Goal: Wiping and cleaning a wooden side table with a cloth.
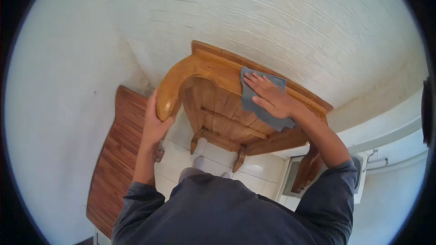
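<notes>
A piece of varnished wooden furniture (218,71) stands tilted before me against the wall, its planked underside and short curved legs showing. My left hand (156,119) grips the rounded end of its curved wooden arm, thumb on one side and fingers partly hidden behind. A grey-blue cloth (267,115) lies over the upper wooden rail, right of the middle. On the cloth my right hand (270,98) rests palm down with its fingers spread, pressing it flat against the wood. The cloth's lower corner hangs over the rail's edge.
A reddish-brown slatted wooden panel (119,149) is at the left beside the wall. White tiled floor (214,154) shows under the furniture, with my feet on it. A dark brown carved wooden piece (305,173) and a white sink-like fixture with a tap (364,173) are at the right.
</notes>
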A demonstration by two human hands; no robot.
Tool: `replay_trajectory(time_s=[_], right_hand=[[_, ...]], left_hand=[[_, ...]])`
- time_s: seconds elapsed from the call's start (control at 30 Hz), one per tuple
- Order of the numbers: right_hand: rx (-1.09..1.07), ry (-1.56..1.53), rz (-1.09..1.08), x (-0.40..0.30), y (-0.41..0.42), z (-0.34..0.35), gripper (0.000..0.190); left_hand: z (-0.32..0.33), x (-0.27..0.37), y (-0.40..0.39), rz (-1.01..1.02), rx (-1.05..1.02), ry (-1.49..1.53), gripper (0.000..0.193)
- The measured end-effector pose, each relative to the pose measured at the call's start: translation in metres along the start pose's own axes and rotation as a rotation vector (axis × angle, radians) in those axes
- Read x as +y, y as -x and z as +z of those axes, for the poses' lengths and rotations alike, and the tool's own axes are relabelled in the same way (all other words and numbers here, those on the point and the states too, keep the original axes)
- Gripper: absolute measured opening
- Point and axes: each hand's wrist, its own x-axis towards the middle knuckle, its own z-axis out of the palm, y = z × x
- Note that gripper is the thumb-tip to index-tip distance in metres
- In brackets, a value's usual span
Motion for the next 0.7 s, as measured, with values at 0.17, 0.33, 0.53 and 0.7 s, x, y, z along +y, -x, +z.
replay_trajectory(time_s=[0.17,0.33,0.53,0.7], right_hand=[[-0.013,-0.045,-0.127,-0.029,-0.147,0.024,0.066],[-0.015,-0.075,-0.206,-0.059,-0.282,0.045,0.064],[0.089,-0.144,-0.304,-0.107,-0.385,0.07,0.049],[0.113,-0.05,-0.332,-0.167,-0.455,0.085,0.03]], left_hand=[[-0.046,-0.015,0.0,-0.014,0.159,-0.104,0.091],[-0.089,-0.038,0.029,-0.045,0.39,-0.339,0.077],[-0.138,-0.081,0.061,0.235,0.592,-0.397,0.056],[-0.197,-0.11,0.052,0.2,0.563,-0.359,0.057]])
